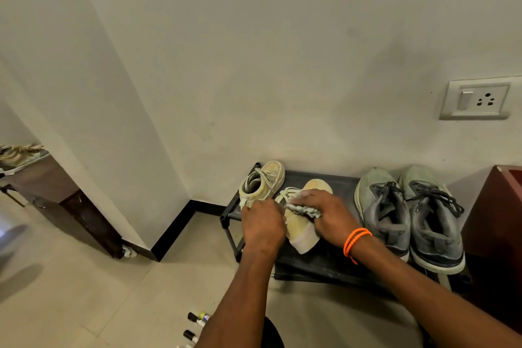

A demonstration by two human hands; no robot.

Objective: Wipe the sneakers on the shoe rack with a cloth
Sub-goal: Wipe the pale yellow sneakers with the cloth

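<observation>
On the black shoe rack (pixel 319 261) lie two yellow sneakers. The nearer yellow sneaker (pixel 303 230) is tilted with its heel toward me. My left hand (pixel 262 224) grips its left side near the collar. My right hand (pixel 322 213), with an orange band on the wrist, presses a pale crumpled cloth (pixel 306 209) onto the sneaker's laces and tongue. The other yellow sneaker (pixel 264 182) lies on its side at the rack's back left corner. A pair of grey sneakers (pixel 412 217) stands on the right part of the rack.
A wall with a socket plate (pixel 476 99) rises behind the rack. A dark red cabinet (pixel 497 234) stands right of it. Small bottles (pixel 197 325) lie on the tiled floor near my left arm. A dark wooden bench (pixel 56 200) with a shoe stands at far left.
</observation>
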